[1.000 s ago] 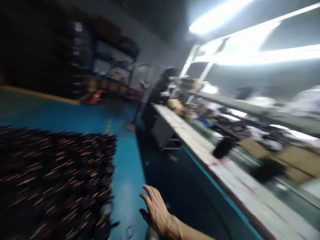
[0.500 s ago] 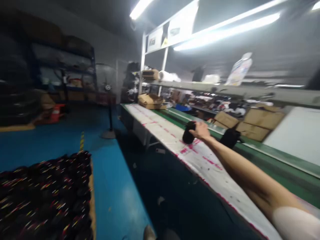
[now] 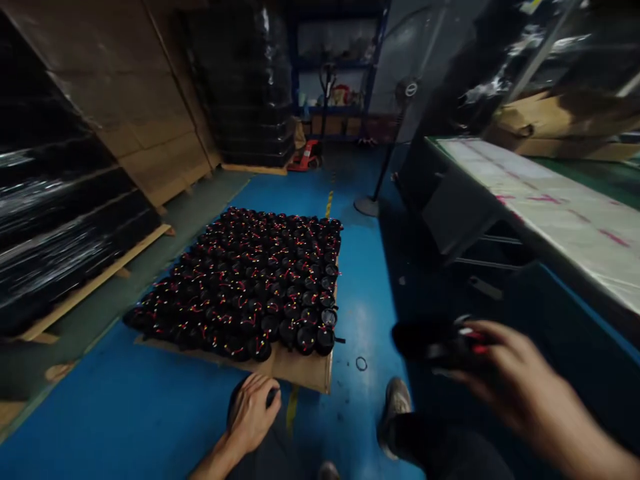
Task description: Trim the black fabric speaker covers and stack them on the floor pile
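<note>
My left hand (image 3: 254, 408) is low in the view, its fingers wrapped round a dark rounded piece (image 3: 234, 401) that is mostly covered by the hand. At the right, my right hand (image 3: 520, 383) grips a black cylindrical part (image 3: 423, 340) with red and white bits at its near end; motion blurs both. In front of my left hand, many black round cups with red and yellow wires (image 3: 270, 323) stand in close rows on a cardboard-covered base (image 3: 300, 370) on the floor.
A long workbench (image 3: 565, 200) with a pale, pink-marked cover runs along the right. A pedestal fan (image 3: 367, 205) stands beyond the cups. Wrapped black stacks on pallets (image 3: 100, 267) line the left. A red pallet jack (image 3: 305, 157) is at the back. A dark ring (image 3: 361, 363) lies on the blue floor.
The view has swung left and down from the bench to the floor cups. My right hand has come off the bench with the black cylindrical part; my left hand has come into view.
</note>
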`<action>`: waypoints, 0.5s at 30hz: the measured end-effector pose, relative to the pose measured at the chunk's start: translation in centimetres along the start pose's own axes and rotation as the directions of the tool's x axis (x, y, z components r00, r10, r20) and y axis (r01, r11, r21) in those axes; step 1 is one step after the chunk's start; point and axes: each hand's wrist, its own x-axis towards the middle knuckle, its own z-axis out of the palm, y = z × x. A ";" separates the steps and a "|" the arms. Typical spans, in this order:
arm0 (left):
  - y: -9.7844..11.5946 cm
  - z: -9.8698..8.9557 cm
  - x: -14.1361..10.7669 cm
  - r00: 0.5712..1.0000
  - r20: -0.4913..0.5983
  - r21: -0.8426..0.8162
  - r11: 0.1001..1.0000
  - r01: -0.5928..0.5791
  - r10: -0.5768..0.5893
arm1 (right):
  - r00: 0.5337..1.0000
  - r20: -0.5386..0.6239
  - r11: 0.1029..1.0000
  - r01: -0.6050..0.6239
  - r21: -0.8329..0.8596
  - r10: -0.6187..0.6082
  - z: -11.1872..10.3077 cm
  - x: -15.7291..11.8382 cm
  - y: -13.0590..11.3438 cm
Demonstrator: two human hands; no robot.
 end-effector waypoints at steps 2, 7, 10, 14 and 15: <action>-0.1 -0.1 -0.4 1.000 -0.017 -0.017 1.000 0.016 -0.016 | 0.943 0.264 0.975 0.172 0.142 -0.205 6.8 -0.9 -4.1; -1.2 -0.4 -2.3 0.994 -0.074 -0.021 0.996 0.084 -0.085 | 0.735 0.475 0.875 0.412 0.255 -0.484 25.1 -3.3 -12.8; -2.4 -0.8 -3.1 0.990 -0.106 -0.016 0.995 0.094 -0.096 | 0.687 0.509 0.855 0.436 0.282 -0.519 34.2 -4.3 -16.0; -4.5 -1.5 -3.7 0.989 -0.140 -0.020 0.999 0.040 -0.043 | 0.658 0.552 0.858 0.423 0.292 -0.512 42.7 -4.7 -18.2; -5.0 -1.5 -3.8 0.988 -0.150 -0.016 1.000 0.025 -0.027 | 0.651 0.566 0.861 0.418 0.289 -0.506 44.2 -4.7 -18.3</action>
